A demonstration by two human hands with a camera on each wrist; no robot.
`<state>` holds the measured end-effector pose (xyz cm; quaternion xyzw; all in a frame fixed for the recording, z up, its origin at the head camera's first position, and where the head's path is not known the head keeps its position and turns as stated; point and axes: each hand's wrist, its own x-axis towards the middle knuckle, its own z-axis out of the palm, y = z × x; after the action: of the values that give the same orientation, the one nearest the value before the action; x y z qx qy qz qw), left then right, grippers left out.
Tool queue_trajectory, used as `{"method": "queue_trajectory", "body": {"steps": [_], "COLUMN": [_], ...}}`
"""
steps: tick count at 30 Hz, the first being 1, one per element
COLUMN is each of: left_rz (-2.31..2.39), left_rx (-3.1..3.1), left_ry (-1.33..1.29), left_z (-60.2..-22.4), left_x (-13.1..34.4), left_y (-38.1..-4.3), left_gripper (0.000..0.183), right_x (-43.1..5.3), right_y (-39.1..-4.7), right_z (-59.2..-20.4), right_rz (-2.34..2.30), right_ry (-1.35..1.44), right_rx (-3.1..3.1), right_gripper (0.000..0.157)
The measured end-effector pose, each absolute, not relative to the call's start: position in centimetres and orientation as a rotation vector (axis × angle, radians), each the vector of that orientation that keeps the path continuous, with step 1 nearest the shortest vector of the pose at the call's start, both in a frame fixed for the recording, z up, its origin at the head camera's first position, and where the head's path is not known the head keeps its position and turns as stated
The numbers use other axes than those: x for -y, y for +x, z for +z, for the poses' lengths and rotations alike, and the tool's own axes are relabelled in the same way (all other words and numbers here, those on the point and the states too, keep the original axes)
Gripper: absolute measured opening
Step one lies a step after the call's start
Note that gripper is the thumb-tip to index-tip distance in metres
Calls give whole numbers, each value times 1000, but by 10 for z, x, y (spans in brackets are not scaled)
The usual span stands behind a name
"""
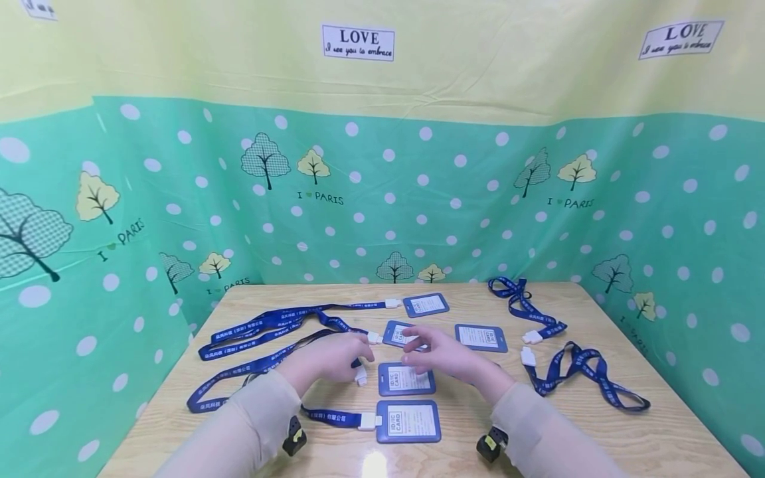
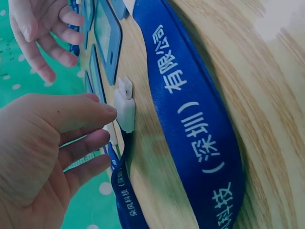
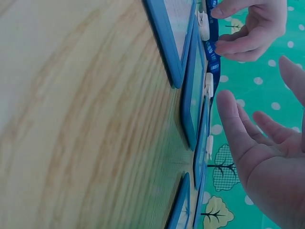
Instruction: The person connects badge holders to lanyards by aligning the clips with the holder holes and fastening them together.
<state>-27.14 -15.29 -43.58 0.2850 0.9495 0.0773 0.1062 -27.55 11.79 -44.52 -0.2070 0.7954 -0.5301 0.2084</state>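
Note:
My left hand [image 1: 339,356] hovers above a white plastic clip [image 1: 361,376] on a blue lanyard, its thumb and fingers loosely bent and apart. In the left wrist view the clip [image 2: 125,106] lies just past the thumb tip; whether they touch I cannot tell. Over the blue-framed card holder [image 1: 407,380] to the right of that clip, my right hand [image 1: 439,353] is held with its fingers spread, gripping nothing. It partly covers another card holder [image 1: 395,333] behind. Nearest to me lies a card holder [image 1: 408,421] joined to a lanyard clip [image 1: 368,421].
Farther back, one card holder [image 1: 426,305] lies by a lanyard clip [image 1: 392,303]. Another holder [image 1: 481,337] lies to the right. Two loose blue lanyards, one at the back [image 1: 522,309] and one in front [image 1: 588,368], occupy the right side. A patterned curtain [image 1: 388,199] encloses the wooden table [image 1: 478,458].

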Motion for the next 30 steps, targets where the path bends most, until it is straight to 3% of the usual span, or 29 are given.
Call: {"method": "queue_trajectory", "body": {"steps": [9, 30], "left_rz": [216, 147], "left_rx": [-2778, -2767], "left_ry": [824, 896], "left_z": [-437, -441], "left_x": [152, 153], "left_y": [-268, -271], "left_gripper": [47, 31], "right_x": [-116, -117], "right_y": [-273, -274], "right_z": [-446, -448], "right_rz": [-1431, -1398], "right_ry": [-557, -581], "right_rx": [-2215, -2234], "right_gripper": [76, 72]}}
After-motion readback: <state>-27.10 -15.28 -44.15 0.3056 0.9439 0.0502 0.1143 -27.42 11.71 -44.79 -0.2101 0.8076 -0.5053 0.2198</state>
